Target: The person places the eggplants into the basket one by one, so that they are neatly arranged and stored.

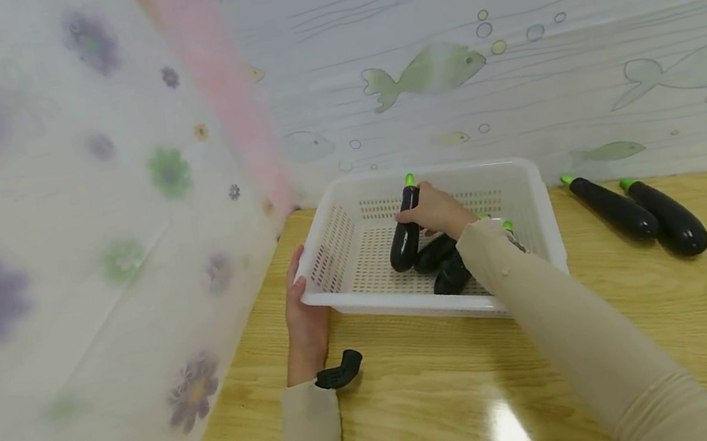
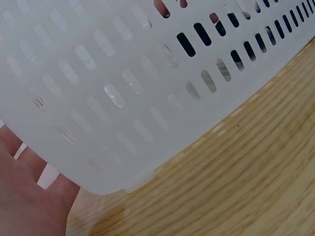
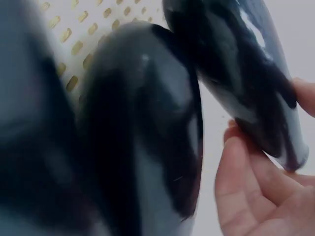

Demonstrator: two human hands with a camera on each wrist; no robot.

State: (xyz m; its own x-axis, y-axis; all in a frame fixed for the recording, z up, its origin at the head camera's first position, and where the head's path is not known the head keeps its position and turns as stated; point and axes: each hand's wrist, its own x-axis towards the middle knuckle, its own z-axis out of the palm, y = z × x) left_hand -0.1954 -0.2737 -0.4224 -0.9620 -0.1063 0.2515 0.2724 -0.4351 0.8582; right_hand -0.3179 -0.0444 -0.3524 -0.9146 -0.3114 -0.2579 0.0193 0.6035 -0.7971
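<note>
A white slotted basket holds several dark eggplants. My right hand pinches one glossy eggplant near its green-tipped end, tilted inside the basket. In the right wrist view, the fingers and thumb of my right hand hold the narrow end of this eggplant, beside another eggplant. My left hand rests against the basket's left side, its thumb at the rim by the near corner. In the left wrist view, spread fingers of my left hand pass behind the basket wall.
Two more eggplants, one touching the other, lie on the wooden table right of the basket. A wall with fish drawings stands behind, and a flower-patterned wall runs along the left.
</note>
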